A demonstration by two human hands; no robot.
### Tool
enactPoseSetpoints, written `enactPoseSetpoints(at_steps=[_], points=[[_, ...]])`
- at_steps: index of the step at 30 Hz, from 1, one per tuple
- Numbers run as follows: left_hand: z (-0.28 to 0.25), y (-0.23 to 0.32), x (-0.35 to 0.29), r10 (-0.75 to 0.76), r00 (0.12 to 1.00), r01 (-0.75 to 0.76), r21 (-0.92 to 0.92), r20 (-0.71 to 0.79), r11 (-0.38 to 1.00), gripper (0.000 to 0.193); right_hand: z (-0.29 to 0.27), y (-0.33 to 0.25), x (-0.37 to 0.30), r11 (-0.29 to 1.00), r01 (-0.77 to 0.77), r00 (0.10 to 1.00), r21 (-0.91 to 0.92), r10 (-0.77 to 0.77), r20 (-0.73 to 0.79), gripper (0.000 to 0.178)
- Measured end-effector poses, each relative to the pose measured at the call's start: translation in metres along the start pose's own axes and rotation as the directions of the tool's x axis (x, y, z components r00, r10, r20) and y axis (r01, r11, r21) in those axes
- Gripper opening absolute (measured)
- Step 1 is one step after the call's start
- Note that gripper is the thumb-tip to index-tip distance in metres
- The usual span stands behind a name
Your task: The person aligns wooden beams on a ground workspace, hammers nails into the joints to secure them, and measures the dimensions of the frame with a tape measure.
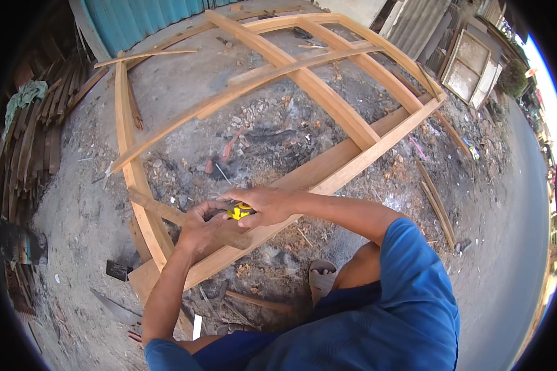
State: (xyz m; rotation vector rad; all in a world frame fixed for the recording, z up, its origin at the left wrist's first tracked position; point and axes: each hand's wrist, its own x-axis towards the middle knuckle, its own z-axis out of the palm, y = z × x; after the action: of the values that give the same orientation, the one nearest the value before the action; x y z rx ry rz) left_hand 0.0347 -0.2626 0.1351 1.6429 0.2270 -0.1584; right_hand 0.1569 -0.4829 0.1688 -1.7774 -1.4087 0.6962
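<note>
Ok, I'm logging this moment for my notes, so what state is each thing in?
Yellow tape measure: gripped between both hands, over the frame.
Left hand: closed on the tape measure.
Right hand: closed on the tape measure.
Wooden frame: lying flat on the ground, arched top rail, crossbars in place.
Handsaw: lying on the dirt, untouched.
Sandal: on the person's foot.

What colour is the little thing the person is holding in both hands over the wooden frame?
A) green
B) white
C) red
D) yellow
D: the small object pinched between the left hand and the right hand is bright yellow with some black on it, held just above the wooden frame.
</note>
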Motion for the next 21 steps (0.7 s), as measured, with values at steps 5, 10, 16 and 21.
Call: enactPoseSetpoints(at_steps=[5,10,16,21], points=[[-0.037,0.015,0.004,0.067,0.996,-0.051,0.227,-0.061,0.973,0.010,-0.069,0.028,-0.023,0.985,-0.145,0.980,-0.093,0.157,0.127,0.061],[0.000,0.001,0.022,0.099,0.995,-0.097,0.368,0.014,0.925,0.020,-0.070,0.022,-0.042,0.971,-0.238,0.953,-0.031,0.239,0.188,0.065],[0.002,0.018,0.010,0.157,0.985,-0.113,0.446,-0.064,0.888,0.040,-0.037,0.007,-0.015,0.948,-0.313,0.950,-0.050,0.312,-0.022,0.075],[0.023,0.017,0.016,0.006,0.996,-0.039,0.356,0.094,0.934,0.040,-0.014,-0.020,0.002,0.952,-0.243,0.969,-0.187,0.247,0.001,0.074]])
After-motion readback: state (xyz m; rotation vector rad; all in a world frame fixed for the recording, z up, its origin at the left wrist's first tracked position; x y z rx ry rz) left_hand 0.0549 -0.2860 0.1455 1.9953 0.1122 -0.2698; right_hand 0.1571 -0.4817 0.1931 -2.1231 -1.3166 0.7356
